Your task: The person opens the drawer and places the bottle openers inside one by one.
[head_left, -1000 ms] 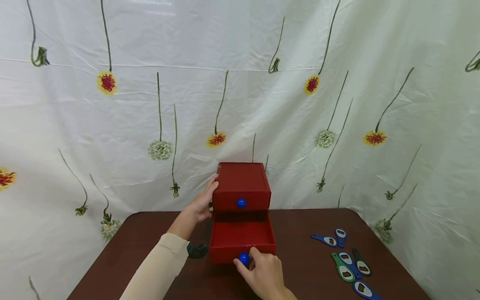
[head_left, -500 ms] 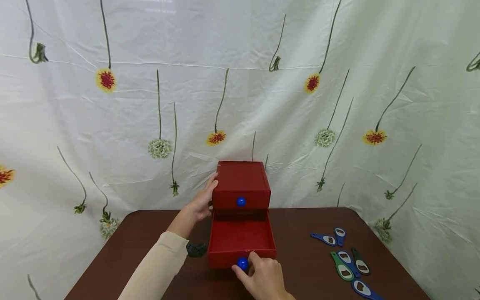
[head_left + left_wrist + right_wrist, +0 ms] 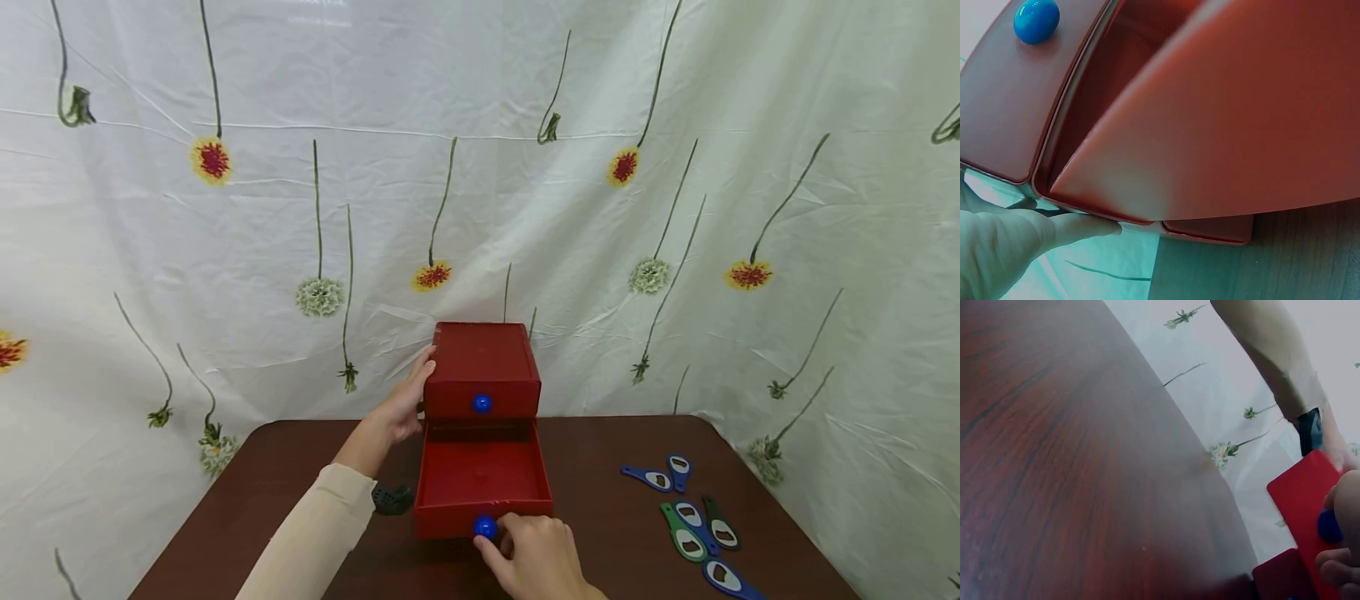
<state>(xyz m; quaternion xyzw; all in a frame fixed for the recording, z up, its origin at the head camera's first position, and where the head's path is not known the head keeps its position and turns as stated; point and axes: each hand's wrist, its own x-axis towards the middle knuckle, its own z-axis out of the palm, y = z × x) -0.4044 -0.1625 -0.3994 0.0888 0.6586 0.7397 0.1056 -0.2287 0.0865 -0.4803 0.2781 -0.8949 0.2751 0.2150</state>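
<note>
A red drawer box (image 3: 483, 354) stands on the dark table, its top drawer closed. Below that, a red drawer (image 3: 483, 479) is pulled well out, and its inside shows bare. My left hand (image 3: 401, 412) rests along the box's left side; in the left wrist view its thumb (image 3: 1085, 228) lies against the side wall. My right hand (image 3: 542, 554) is at the blue knob (image 3: 485, 527) of the pulled-out drawer, with loosely bent fingers beside the knob's right and the thumb tip just under it. The right wrist view shows the knob (image 3: 1330, 526) partly behind my fingers.
Several blue and green bottle openers (image 3: 690, 533) lie on the table's right side. A dark perforated object (image 3: 393, 500) shows between the left sleeve and the drawer. Behind the table (image 3: 600, 467) hangs a white flowered cloth (image 3: 480, 208).
The drawer slid slightly further out toward me, then stopped. My right thumb and fingers have since shifted right, off the knob's left side, so more of it shows. The left hand stays put.
</note>
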